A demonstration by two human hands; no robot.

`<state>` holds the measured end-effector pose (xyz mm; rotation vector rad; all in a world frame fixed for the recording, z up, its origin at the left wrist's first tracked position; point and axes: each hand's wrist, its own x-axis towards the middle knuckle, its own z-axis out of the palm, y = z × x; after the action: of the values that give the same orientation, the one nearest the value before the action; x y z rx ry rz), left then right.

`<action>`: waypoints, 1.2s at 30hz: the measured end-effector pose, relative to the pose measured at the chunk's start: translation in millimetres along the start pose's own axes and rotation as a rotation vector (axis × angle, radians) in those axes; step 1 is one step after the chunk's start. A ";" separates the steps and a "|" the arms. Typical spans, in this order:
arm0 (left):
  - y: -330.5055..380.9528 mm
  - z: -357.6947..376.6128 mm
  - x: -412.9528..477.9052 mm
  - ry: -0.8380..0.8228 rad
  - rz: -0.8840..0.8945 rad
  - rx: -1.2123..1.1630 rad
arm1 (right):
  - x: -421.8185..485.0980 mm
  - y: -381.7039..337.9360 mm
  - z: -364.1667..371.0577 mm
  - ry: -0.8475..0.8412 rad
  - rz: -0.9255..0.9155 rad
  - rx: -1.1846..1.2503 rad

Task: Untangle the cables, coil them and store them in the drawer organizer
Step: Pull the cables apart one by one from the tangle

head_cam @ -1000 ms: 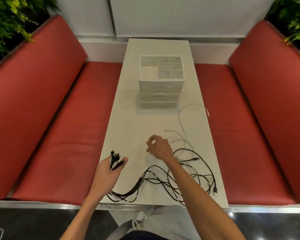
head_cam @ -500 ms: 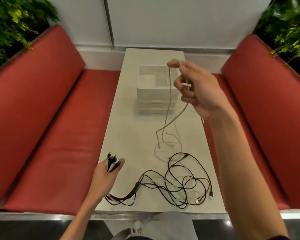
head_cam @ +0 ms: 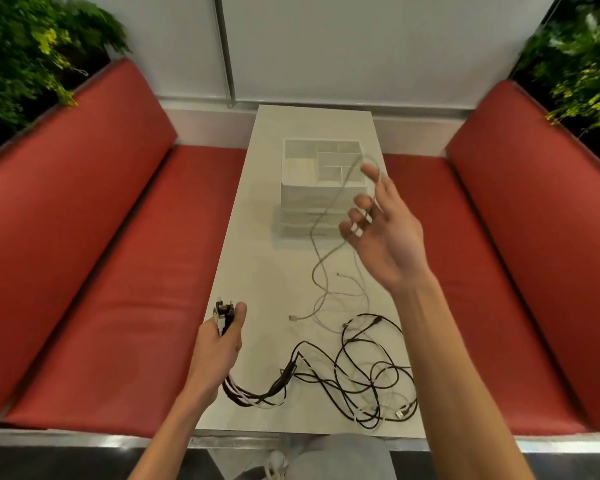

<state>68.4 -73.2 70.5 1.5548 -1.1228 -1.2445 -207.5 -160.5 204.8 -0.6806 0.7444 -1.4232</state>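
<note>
A white drawer organizer [head_cam: 293,188] with open top compartments stands mid-table. A tangle of black cables [head_cam: 371,368] lies on the near right of the white table [head_cam: 257,265]. My left hand [head_cam: 219,348] grips a bundle of cable plugs [head_cam: 224,311] at the table's left edge, and their cords trail down into the tangle. My right hand [head_cam: 385,233] is raised in front of the organizer with fingers spread. A white cable [head_cam: 317,271] hangs looped over its top finger, and the cable's lower end rests on the table.
Red padded benches [head_cam: 118,271] flank the table on both sides, with green plants [head_cam: 25,46] behind their backrests. A white wall closes the far end. A metal ledge [head_cam: 84,438] runs along the near edge.
My right hand picked the white cable off the table and raised it high. Its fingers have since spread from a curled grip. My left hand stays put with the plugs.
</note>
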 end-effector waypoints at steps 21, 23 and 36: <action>-18.0 -6.3 0.7 -0.141 -0.104 -0.075 | -54.1 207.2 -182.2 0.381 0.105 -1.369; -15.3 -4.2 0.3 -0.154 -0.110 -0.090 | -49.2 222.5 -180.0 0.113 0.202 -1.540; -5.9 -3.6 -8.6 -0.176 -0.048 -0.047 | -51.5 225.4 -151.7 0.087 0.053 -1.846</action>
<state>71.9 -63.1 67.6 1.4676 -1.1637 -1.4525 -191.0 -96.2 -63.7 -1.8989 2.0837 -0.3229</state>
